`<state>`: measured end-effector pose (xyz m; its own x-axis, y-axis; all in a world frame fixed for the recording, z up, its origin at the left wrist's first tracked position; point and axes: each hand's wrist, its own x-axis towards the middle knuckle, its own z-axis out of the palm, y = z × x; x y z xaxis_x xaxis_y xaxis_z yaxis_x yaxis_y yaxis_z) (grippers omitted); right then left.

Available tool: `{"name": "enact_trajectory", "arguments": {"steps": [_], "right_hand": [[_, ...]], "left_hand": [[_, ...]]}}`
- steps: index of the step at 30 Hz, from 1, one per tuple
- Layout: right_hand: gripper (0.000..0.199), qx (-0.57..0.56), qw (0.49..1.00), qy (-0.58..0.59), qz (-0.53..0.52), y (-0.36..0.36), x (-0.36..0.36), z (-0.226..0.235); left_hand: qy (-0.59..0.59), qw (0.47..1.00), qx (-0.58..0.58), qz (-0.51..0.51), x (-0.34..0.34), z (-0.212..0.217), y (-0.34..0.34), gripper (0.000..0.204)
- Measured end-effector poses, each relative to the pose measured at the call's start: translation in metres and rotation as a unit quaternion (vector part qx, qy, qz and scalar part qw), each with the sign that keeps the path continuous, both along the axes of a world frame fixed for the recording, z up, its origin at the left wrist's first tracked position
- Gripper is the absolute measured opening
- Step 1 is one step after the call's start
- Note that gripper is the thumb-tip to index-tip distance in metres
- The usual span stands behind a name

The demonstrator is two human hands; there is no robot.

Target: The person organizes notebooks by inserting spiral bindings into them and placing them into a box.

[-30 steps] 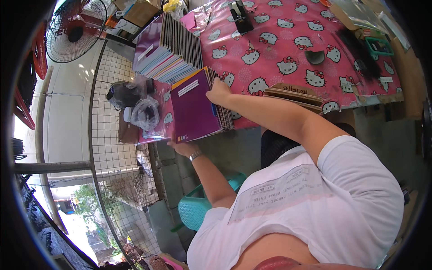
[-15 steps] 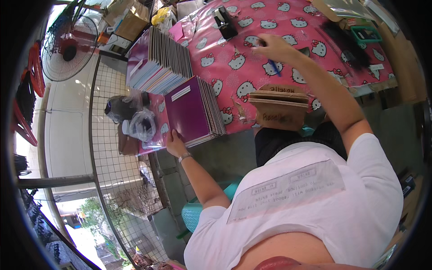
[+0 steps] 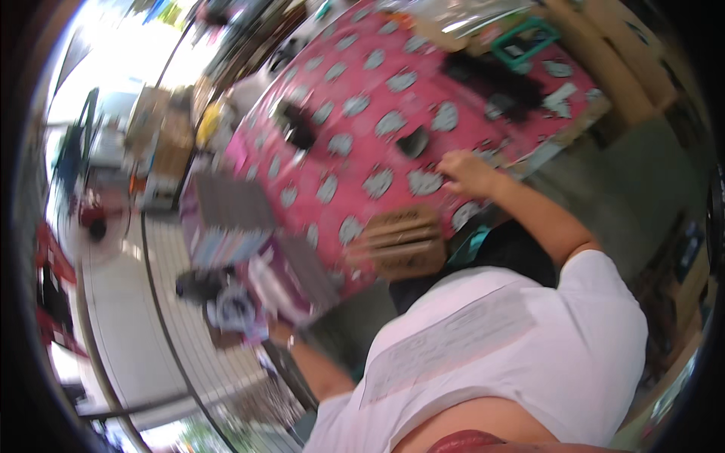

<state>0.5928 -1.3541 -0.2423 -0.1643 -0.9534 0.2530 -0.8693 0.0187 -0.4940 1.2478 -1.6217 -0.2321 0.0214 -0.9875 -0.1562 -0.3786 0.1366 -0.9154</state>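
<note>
While the view smears with motion, your surroundings list as follows. Beyond the front stack of purple notebooks (image 3: 278, 285): a taller notebook stack (image 3: 230, 215), close against it. At its left: a clear plastic bag (image 3: 232, 309) and a dark bundle (image 3: 200, 285). Toward the right, between your two hands: brown cardboard pieces (image 3: 404, 245), upright near the table's front edge. Farther back: a dark tape dispenser (image 3: 293, 124), a dark green scrap (image 3: 413, 141), a black bristly item (image 3: 495, 84), a green basket (image 3: 526, 43).

Edges and room: the pink table cover (image 3: 355, 162) stretches between dispenser and cardboard; the front edge slants up to the right.

Front stack: at the table's left front corner, cover up, long axis slanting from far left to near right, grey layered side facing right.

Your left hand (image 3: 279, 332): at the stack's near-left edge; finger spread and grip cannot be told. Your right hand (image 3: 470, 175): near the front edge, right of the cardboard, fingers partly curled; you cannot tell whether they hold anything.
</note>
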Motion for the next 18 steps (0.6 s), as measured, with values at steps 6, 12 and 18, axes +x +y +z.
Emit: {"name": "enact_trajectory", "arguments": {"steps": [6, 12, 18], "right_hand": [[0.012, -0.207, 0.957, -0.01, -0.201, 0.065, -0.152, 0.092], [0.02, -0.323, 0.797, -0.039, -0.508, 0.155, -0.337, 0.14], [0.03, -0.243, 0.652, -0.182, -0.695, 0.325, -0.528, 0.06]], "left_hand": [[0.643, 0.725, -0.187, -0.16, -0.176, 0.108, 0.005, 0.049], [0.473, 0.675, 0.42, -0.38, -0.426, 0.137, 0.121, 0.073], [0.43, 0.653, 0.602, -0.162, -0.44, 0.062, 0.106, 0.071]]}}
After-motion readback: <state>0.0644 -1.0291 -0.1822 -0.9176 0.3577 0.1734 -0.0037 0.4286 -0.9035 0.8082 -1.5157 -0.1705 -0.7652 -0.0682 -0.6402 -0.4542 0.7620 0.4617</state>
